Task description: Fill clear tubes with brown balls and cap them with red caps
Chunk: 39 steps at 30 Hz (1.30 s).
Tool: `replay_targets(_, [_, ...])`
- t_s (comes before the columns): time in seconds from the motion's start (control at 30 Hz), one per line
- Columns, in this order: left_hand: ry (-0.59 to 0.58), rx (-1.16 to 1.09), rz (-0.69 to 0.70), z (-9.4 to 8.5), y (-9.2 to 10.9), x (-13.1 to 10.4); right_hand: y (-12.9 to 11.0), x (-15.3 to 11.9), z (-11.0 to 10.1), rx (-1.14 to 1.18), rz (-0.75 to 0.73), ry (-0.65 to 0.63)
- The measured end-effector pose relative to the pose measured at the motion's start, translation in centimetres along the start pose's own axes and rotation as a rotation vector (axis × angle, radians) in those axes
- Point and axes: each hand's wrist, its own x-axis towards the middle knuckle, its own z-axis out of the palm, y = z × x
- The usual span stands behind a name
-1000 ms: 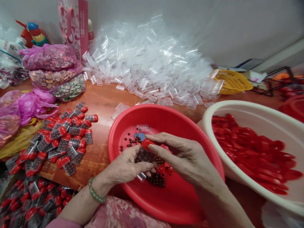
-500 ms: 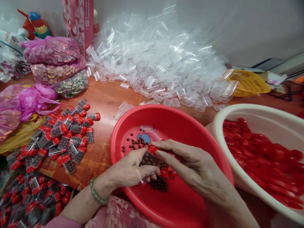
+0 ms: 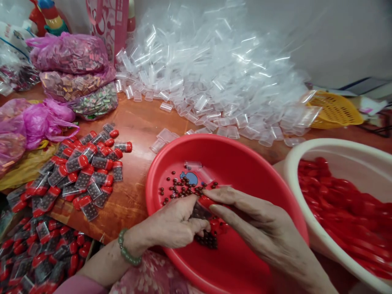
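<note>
Over a red basin (image 3: 260,171), my left hand (image 3: 174,222) grips a clear container (image 3: 199,212) filled with dark brown balls. My right hand (image 3: 260,220) pinches the red cap (image 3: 206,201) at the container's upper end between thumb and fingers. Loose brown balls (image 3: 180,190) lie on the basin floor beyond and below my hands, with a clear tube (image 3: 192,165) near its far side. Some red pieces (image 3: 219,226) show partly behind my fingers.
Filled red-capped containers (image 3: 84,171) are piled on the table at left, more below its edge. Clear tubes (image 3: 208,81) heap along the back. A white tub (image 3: 294,175) with red caps stands right; pink bags (image 3: 70,53) and a yellow basket (image 3: 339,108) lie behind.
More brown balls lie spread beyond my hands in the basin. The view has shifted slightly; both hands keep their hold on the container and cap.
</note>
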Motion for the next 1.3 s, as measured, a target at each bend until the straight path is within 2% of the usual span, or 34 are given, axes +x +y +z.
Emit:
replay_targets(0.07, [-0.008, 0.062, -0.018, -0.1, -0.2, 0.0, 0.0, -0.2, 0.1, -0.021, -0.022, 0.014])
replay_targets(0.17, [-0.041, 0.026, -0.016, -0.2, -0.3, 0.1, -0.1, -0.4, 0.2, -0.075, -0.072, 0.010])
replay_targets(0.3, [-0.065, -0.148, -0.074, 0.0, -0.5, 0.3, -0.5, -0.5, 0.2, -0.188, -0.128, -0.032])
replay_targets(0.43, [-0.038, -0.344, -0.065, 0.1, -0.8, 0.5, -0.9, -0.7, 0.9, -0.409, -0.171, -0.085])
replay_targets(0.57, [-0.026, -0.587, -0.151, -0.2, -0.8, 0.6, -1.0, -0.8, 2.2, -0.644, -0.243, 0.002])
replay_targets(0.8, [-0.138, -0.748, -0.252, -0.3, 0.1, 1.1, -1.2, -0.9, 3.0, -0.621, -0.337, 0.094])
replay_targets(0.93, [-0.011, -0.761, -0.301, 0.8, 0.0, 1.3, -1.5, -0.8, 3.1, -0.577, -0.311, 0.122])
replay_targets(1.2, [0.317, -0.746, -0.260, 3.0, 0.4, 1.0, -1.7, -1.0, 2.9, -0.552, -0.356, 0.110])
replay_targets(1.3, [0.369, -0.691, -0.269, 3.1, 0.6, 0.8, -1.6, -1.0, 2.9, -0.552, -0.381, 0.108])
